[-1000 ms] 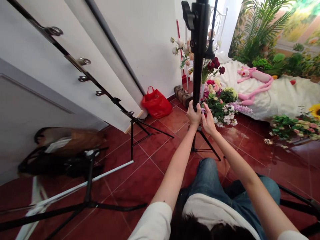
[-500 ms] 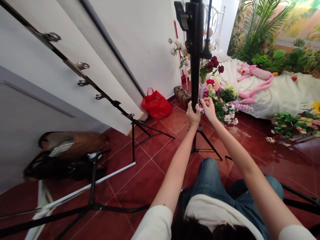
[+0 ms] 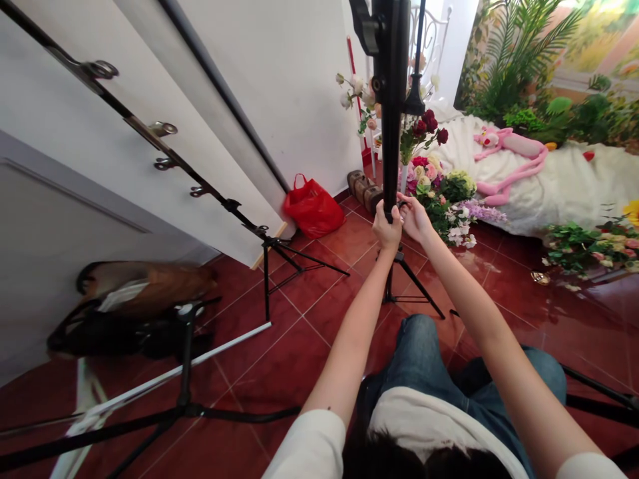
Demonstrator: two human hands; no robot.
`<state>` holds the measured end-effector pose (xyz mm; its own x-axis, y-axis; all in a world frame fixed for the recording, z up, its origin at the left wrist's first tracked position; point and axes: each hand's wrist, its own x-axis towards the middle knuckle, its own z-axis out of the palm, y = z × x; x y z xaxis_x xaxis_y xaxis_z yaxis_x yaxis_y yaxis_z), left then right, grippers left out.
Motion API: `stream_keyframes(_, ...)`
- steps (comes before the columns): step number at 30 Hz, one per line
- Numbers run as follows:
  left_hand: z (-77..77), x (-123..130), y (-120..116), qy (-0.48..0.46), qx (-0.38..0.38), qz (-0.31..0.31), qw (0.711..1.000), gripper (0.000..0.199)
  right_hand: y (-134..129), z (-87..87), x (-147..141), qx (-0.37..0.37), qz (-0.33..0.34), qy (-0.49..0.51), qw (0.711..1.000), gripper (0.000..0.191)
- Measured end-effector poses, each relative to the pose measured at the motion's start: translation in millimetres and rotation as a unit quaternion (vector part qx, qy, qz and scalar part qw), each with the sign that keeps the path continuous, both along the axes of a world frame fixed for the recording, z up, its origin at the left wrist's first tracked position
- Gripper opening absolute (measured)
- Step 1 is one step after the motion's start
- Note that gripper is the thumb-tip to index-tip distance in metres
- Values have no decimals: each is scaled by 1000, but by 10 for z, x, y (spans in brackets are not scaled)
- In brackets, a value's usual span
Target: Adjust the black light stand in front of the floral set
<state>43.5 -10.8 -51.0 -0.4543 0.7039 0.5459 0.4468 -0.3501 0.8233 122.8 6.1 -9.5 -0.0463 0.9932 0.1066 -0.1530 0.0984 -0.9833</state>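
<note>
A black light stand [image 3: 392, 143] rises upright in front of me, its upper end cut off by the top of the view. My left hand [image 3: 387, 227] is wrapped around the stand's pole at a collar. Just to the right, my right hand [image 3: 414, 218] pinches a small dark tightening knob on the side of that collar; the fingers mostly hide it. Higher up, a larger black knob [image 3: 367, 30] sticks out from the pole. Below my hands, the stand's legs [image 3: 419, 286] spread over the tiles.
Another black stand with clips [image 3: 200, 191] leans across the left. A red bag [image 3: 313, 207] sits by the wall. Artificial flowers [image 3: 439, 183] and a white-draped bed [image 3: 564, 193] with a pink plush toy [image 3: 519, 146] are at right. More stand legs [image 3: 184, 392] cross the lower left.
My right hand has shifted slightly down and its fingers have turned at the knob. My left hand keeps its hold on the pole.
</note>
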Motion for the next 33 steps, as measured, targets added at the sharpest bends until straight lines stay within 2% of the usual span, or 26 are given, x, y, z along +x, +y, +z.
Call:
stream_keyframes(4,-14,0,7,-1,8,-3,1000,55,-79,-44,10,-45,14,84,995,44)
stream_keyframes(9,-38,1,22,-3,-1,1,1000,54,35,-13,-66,-62,-72,87,992,49)
stream_keyframes(12,-48,7,23,-2,-7,6,1000,56,144,72,-51,-70,-106,29,991,50)
stream_keyframes(17,-33,25,-7,-14,-14,11,1000,57,290,202,-19,-59,-125,-106,985,32)
stream_keyframes(19,-22,31,-22,-21,-11,5,1000,57,297,211,-19,-70,-109,-119,984,27)
stream_keyframes(22,-9,37,-35,-28,-2,2,1000,56,224,164,-2,-63,-76,-77,992,25)
stream_keyframes(25,-3,43,-43,-27,7,12,1000,54,100,67,40,-49,-1,-3,999,37)
stream_keyframes(28,-4,46,-48,-28,24,7,999,53,-2,-24,69,-48,81,60,994,51)
stream_keyframes(33,-15,46,-50,-25,18,14,999,53,-100,-99,15,-59,112,130,983,60)
